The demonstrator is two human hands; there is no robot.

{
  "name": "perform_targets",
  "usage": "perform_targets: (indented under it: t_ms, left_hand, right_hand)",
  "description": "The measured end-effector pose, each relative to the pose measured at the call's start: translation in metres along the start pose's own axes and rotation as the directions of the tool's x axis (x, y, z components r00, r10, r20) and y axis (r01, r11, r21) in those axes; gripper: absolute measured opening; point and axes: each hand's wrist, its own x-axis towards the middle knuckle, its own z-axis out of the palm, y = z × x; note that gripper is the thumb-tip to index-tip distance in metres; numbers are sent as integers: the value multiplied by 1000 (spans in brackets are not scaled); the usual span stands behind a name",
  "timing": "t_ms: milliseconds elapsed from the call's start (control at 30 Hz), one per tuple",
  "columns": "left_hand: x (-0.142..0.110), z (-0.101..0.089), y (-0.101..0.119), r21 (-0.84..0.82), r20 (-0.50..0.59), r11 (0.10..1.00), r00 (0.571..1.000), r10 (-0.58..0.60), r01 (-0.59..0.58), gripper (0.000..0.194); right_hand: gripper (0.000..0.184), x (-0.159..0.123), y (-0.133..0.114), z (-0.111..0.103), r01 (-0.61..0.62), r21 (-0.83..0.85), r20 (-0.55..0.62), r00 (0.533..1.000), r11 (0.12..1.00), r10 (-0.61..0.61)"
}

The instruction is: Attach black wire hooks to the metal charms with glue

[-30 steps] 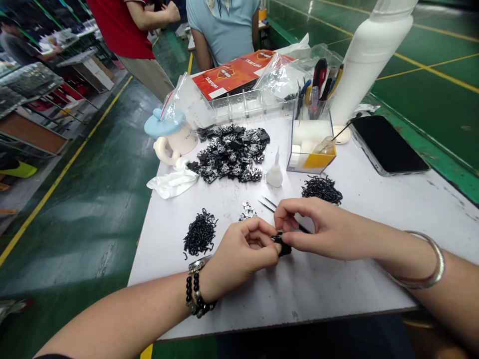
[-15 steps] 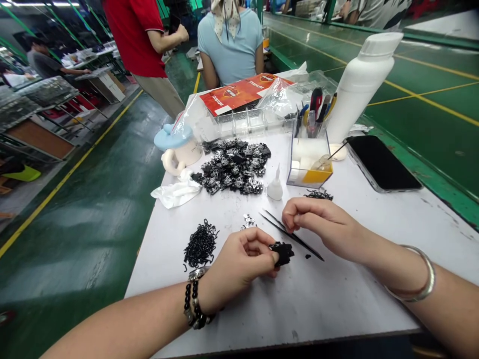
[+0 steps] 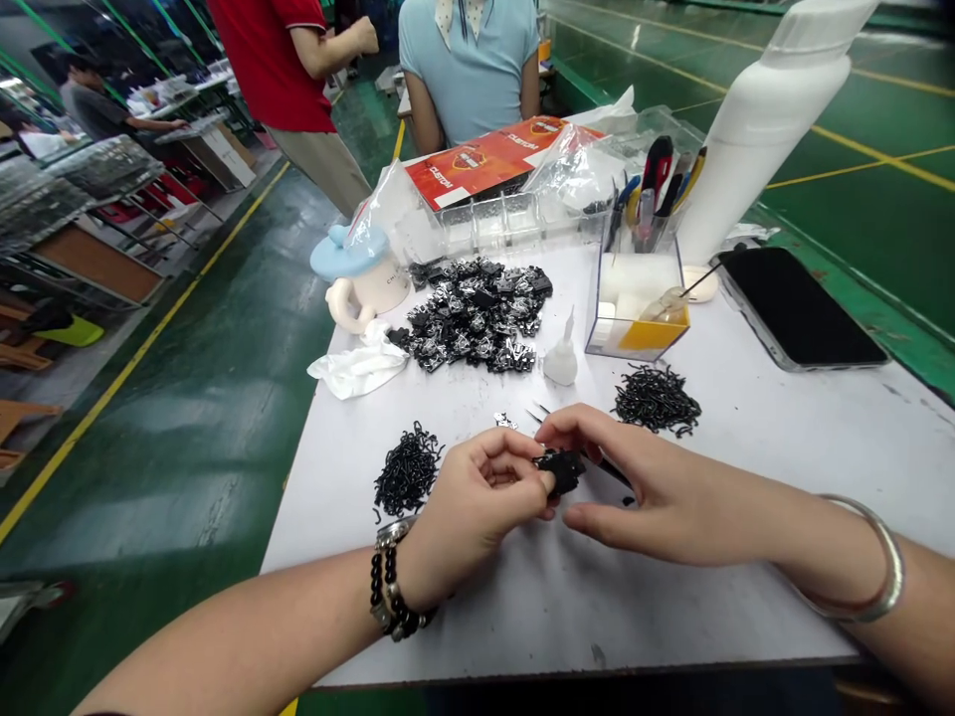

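Pinching the small black part (image 3: 565,472) by its edge, as the left hand (image 3: 477,494) does, should hold it steady. The right hand (image 3: 657,487), partly open beside the part, should touch lightly. Tweezers (image 3: 617,472) lie right of the part, heaps of black bits (image 3: 408,471) farther left and right.

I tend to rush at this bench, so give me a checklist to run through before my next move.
1. Small black part gripped by left hand: ok.
2. Right hand open, thumb and index finger apart: ok.
3. Slim black tweezers fully uncovered: not ok, right hand partly hides them.
4. Piles of bent black pieces, left and right, apart from each other: ok.
5. Clear squeeze bottle with pointed tip upright: ok.
6. Black part's fine details correct: cannot tell, too small.
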Motion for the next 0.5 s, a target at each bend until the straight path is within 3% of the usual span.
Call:
perform_targets:
  t_ms: [500]
  left_hand:
    - [-1, 4, 3, 60, -30, 998, 999, -10, 11, 16]
  right_hand:
    - [33, -2, 8, 3, -30, -29, 7, 1000, 999, 30]
